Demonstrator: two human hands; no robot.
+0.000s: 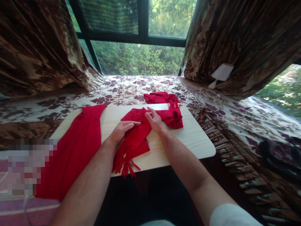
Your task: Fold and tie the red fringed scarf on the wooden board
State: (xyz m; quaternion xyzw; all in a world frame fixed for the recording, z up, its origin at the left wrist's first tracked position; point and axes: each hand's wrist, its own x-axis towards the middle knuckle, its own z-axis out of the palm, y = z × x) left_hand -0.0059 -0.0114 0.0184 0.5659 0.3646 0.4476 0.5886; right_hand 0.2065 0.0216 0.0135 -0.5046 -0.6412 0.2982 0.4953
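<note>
Nearest: a pale sleeve (231, 216) on the person's right arm; both bare forearms reach forward over the near edge of a light wood-grain surface (188, 146). Low on the left, a pink striped cloth (35, 208). A broad red cloth (81, 141) lies across the surface's left end and hangs over its near side, just beside the left forearm.

Mid-surface: a red fringed scarf (138, 133), one end crossed over another layer, tassels reaching the near edge. Left hand (124, 128) rests at its left side, fingers extended and close together, palm not visible. Right hand (153, 120) lies on the crossing, thumb and index finger apart, other fingers bent; cannot tell whether it pinches the fabric. The scarf's folded part runs right, beyond that hand.

At the far edge, more red fabric (158, 97) sits bunched, on or against the floral cover (127, 86); whether it joins the scarf, cannot tell. Farther right, a white-shaded lamp (222, 72) leans beside a patterned curtain (211, 37). Behind: a dark-framed window (141, 58), green foliage outside.
</note>
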